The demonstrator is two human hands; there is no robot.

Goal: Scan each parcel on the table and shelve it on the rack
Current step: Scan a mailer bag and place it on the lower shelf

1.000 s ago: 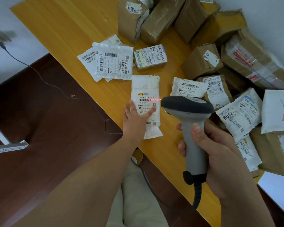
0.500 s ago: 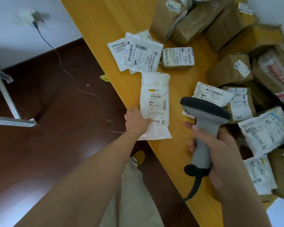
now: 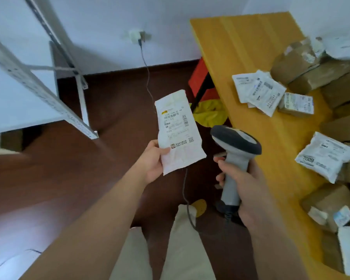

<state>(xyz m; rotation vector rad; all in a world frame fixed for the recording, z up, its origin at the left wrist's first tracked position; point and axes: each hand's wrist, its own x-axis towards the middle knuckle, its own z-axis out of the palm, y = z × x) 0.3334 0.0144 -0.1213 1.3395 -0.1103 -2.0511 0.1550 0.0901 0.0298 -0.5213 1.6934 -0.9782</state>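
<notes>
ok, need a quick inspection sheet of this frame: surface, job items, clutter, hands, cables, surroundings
Surface: yellow table at right, near end bare.
Job's things: white parcel held over the floor, label facing the camera; barcode scanner upright; white rack at left.
Clutter: white mailers and brown boxes piled on the table's right part.
Hands: left hand grips the parcel's lower edge; right hand grips the scanner handle.
Cables: scanner cord hangs down; wall cable runs from a plug to the floor.
Surroundings: dark wood floor, white wall, red stool and yellow bag under the table.
</notes>
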